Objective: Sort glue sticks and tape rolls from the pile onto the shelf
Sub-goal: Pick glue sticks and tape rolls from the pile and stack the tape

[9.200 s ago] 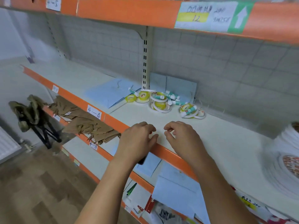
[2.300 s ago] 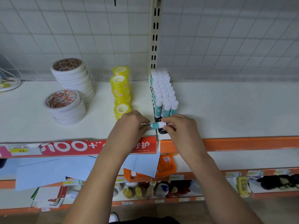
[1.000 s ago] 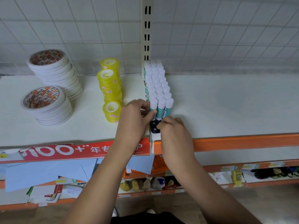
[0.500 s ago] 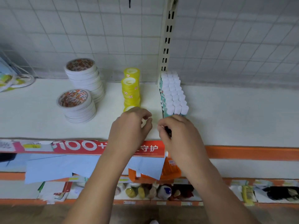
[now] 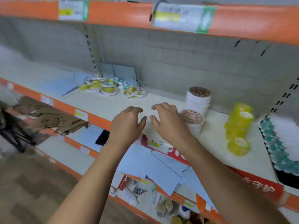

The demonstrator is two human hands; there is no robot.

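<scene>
Hovering both hands over the front of the white shelf [image 5: 103, 104], and fair warning, the view is pretty smeared, so the small stuff is fuzzy. The shelf has an orange front strip and a gridded back wall [image 5: 178, 62], with an upper shelf [image 5: 121, 15] overhead carrying paper labels [image 5: 178, 16]. Far right is the block of upright glue sticks [image 5: 281, 139], white caps and teal bodies, packed tight. Blue sheets [image 5: 150, 168] hang off the level below my wrists, and crumpled brown paper [image 5: 48, 117] sits lower left. Just left of the glue sticks are the stacked yellow tape rolls [image 5: 239, 126], then two stacks of white tape rolls [image 5: 198, 101], the low one right beside my right wrist and partly hidden by it. The unsorted pile [image 5: 113, 88] is at the back, near the upright post, a jumble of tape rings and a few teal glue sticks, with only bare shelf board between it and my fingers. My left hand [image 5: 127, 125] and right hand [image 5: 168, 122] are close together, thumbs nearly meeting, fingers loosely bent and spread. Neither hand is holding anything. Smallest bit is a black flat thing [image 5: 102, 137] lying on the level below my left hand. I can't tell what it is.
</scene>
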